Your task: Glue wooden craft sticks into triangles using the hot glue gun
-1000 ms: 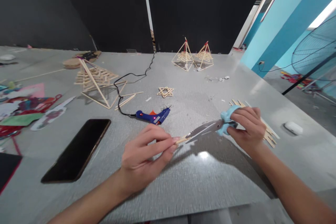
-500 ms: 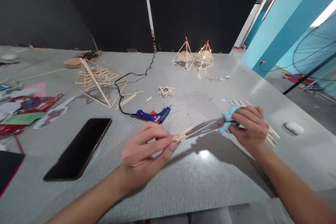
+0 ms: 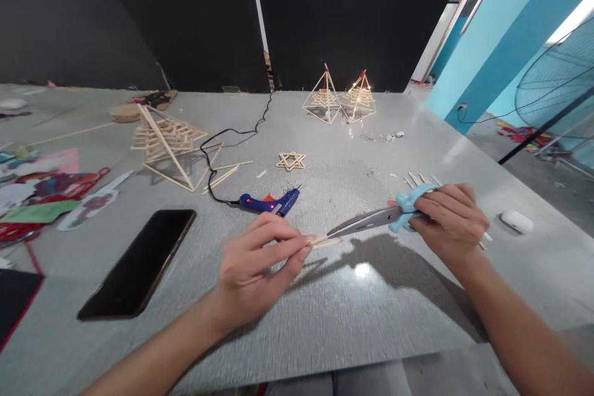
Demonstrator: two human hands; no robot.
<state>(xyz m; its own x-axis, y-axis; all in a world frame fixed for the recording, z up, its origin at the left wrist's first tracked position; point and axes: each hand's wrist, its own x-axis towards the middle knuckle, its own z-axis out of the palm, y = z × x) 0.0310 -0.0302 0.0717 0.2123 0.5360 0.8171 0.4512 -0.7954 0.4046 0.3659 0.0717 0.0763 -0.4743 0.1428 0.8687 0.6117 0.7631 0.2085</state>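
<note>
My left hand [image 3: 262, 260] pinches short wooden sticks [image 3: 325, 243] between thumb and fingertips, their free ends pointing right. My right hand [image 3: 450, 219] is closed round the light-blue handles of a pair of scissors [image 3: 371, 220]. The blades point left and their tips are at the sticks, just right of my left fingertips. Just beyond my left hand lies a blue glue gun [image 3: 273, 203] with a black cord. Farther back, a small wooden star [image 3: 291, 161] lies flat. More cut sticks [image 3: 415, 180] lie beside my right hand, partly hidden by it.
A black phone [image 3: 139, 263] lies at left, near coloured paper scraps [image 3: 41, 210]. A wooden stick pyramid [image 3: 171, 142] stands behind it. Two smaller pyramids [image 3: 325, 99] are at the back, one lit. A white case [image 3: 516, 221] sits at right.
The scissors' tips have shifted slightly left and up along the sticks, and my right hand has moved a little right. The sticks' free ends now spread differently.
</note>
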